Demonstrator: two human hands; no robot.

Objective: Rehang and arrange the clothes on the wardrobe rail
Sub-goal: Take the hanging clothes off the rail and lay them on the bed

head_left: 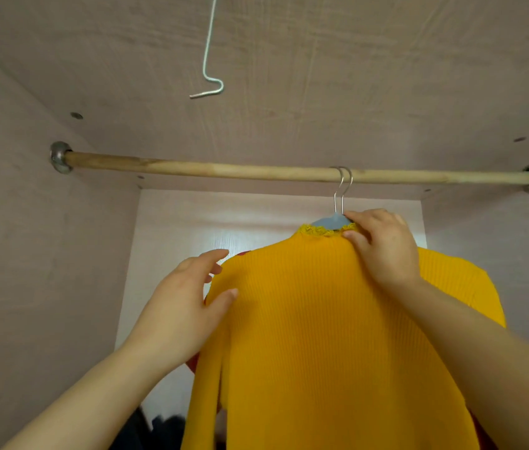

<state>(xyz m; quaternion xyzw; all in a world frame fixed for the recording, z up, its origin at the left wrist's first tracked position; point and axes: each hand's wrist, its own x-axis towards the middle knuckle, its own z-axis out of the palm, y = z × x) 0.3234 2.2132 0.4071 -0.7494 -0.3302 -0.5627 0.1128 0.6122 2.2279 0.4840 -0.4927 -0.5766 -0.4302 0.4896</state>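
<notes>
A yellow sweater (337, 319) in ribbed knit hung on a blue hanger (329, 221) from a wooden rail (224, 168), to the right of the rail's middle. Its long axis ran straight down, lacy collar up, body dropping towards the viewer and cut off by the bottom edge. The rail ran level from left to right between two metal end fittings inside a pale wardrobe.

The right hand (383, 248) pinched the sweater's neck between thumb and curled fingers, forefinger lying on the hanger. The left hand (185, 306) was loosely spread at the sweater's left shoulder, thumb tip resting on the knit. Whether its other fingers touched the cloth was unclear.

Two metal hooks (342, 186) sat side by side over the rail. Slivers of a red garment (193, 363) showed behind the sweater, the rest of it hidden. Dark clothes (159, 430) lay blurred at the bottom. A bent wire (211, 82) dangled from above, its top cut off.
</notes>
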